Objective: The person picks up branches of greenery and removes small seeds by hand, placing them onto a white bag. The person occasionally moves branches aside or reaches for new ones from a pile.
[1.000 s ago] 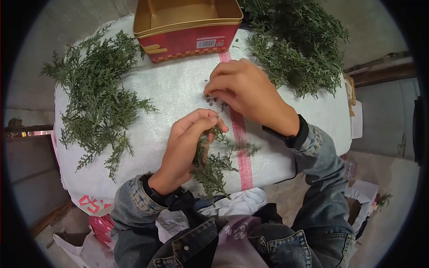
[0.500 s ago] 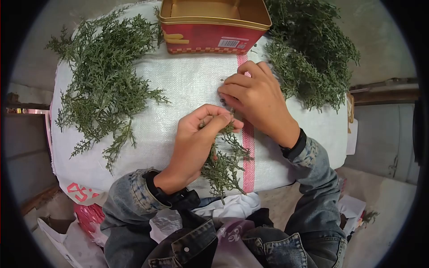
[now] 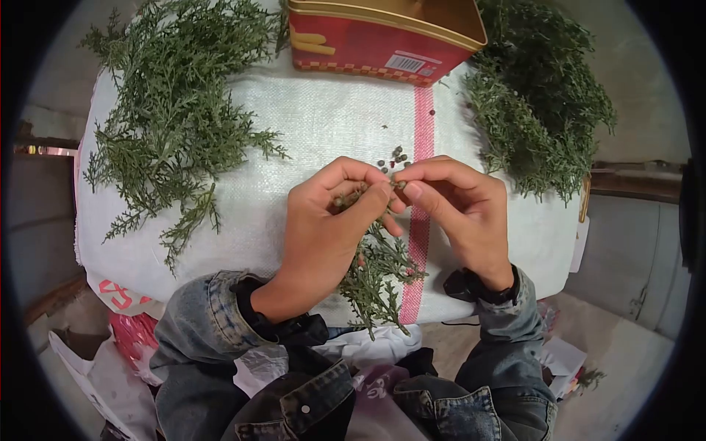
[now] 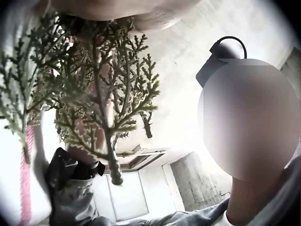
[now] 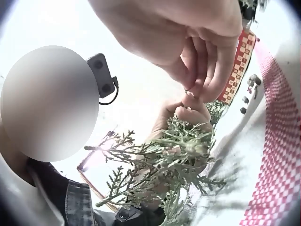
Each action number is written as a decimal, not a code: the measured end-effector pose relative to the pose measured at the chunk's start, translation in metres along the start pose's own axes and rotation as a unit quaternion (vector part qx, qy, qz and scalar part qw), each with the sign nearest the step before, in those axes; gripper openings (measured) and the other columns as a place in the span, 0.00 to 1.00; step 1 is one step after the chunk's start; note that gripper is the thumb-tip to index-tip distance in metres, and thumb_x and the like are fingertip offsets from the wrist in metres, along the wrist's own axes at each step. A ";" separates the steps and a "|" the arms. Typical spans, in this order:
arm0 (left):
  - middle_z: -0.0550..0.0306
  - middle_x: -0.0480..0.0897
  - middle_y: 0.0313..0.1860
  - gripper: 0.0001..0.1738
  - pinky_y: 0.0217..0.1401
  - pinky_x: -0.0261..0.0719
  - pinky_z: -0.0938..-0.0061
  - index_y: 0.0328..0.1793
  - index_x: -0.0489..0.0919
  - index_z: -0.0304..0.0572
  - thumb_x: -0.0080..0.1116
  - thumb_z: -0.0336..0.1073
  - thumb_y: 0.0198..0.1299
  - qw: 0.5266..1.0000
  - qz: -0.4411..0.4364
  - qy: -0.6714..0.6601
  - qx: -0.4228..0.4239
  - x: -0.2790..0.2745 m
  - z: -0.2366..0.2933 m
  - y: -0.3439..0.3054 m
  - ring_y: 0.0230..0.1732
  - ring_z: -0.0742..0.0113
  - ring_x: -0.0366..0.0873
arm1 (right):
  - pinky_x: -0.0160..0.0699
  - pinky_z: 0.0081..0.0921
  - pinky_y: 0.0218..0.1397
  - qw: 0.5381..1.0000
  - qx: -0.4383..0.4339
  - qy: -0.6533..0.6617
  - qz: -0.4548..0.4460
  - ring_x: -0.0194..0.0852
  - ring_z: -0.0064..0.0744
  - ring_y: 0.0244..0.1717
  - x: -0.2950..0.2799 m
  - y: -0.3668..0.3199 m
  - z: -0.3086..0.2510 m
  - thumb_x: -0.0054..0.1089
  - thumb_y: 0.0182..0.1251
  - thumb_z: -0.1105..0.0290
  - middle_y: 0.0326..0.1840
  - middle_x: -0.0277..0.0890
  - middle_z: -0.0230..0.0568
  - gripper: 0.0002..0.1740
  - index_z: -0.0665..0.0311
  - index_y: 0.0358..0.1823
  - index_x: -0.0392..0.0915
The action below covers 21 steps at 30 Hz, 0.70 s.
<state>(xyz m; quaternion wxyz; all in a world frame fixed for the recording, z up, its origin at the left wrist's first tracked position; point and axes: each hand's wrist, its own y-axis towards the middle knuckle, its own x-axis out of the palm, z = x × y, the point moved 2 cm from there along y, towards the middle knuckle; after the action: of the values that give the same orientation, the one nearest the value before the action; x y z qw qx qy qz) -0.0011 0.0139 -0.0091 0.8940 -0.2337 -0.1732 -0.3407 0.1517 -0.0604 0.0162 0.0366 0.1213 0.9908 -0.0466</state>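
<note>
My left hand (image 3: 312,228) grips a leafy evergreen sprig (image 3: 373,287) between thumb and fingers, and its scaly green twigs hang down toward my body. My right hand (image 3: 474,209) meets it at the fingertips, thumb and index finger pinching a small round green cone (image 3: 399,185) at the sprig's upper end. In the right wrist view the pinching fingers mostly cover that cone. Just beyond the hands, several loose round cones (image 3: 398,153) lie on the white woven sack (image 3: 323,110). Twigs of the held sprig (image 4: 101,99) fill the left wrist view.
A red and gold tin (image 3: 368,48) stands at the far side of the sack. Evergreen branches are heaped at the left (image 3: 176,110) and at the right (image 3: 533,110). A pink stripe (image 3: 423,242) runs down the sack. A white bag (image 3: 95,375) is at the lower left.
My right hand has come back from over the loose cones to the left fingertips and now pinches there. The left hand keeps its hold on the sprig. The head view has shifted.
</note>
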 end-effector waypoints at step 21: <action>0.47 0.84 0.36 0.03 0.35 0.82 0.77 0.45 0.74 0.31 0.53 0.24 0.68 0.998 -0.009 0.008 0.063 0.003 -0.004 -0.001 0.31 0.66 0.83 | 0.79 0.21 0.47 0.999 -0.035 0.011 0.026 0.80 0.27 0.42 0.004 -0.009 0.003 0.57 0.68 0.82 0.47 0.78 0.45 0.09 0.75 0.49 0.78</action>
<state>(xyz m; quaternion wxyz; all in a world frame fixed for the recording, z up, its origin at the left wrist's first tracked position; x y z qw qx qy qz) 0.0013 0.0097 -0.0108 0.9053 -0.1728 -0.1890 -0.3389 0.1459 -0.0688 0.0136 0.0309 0.1462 0.9887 -0.0097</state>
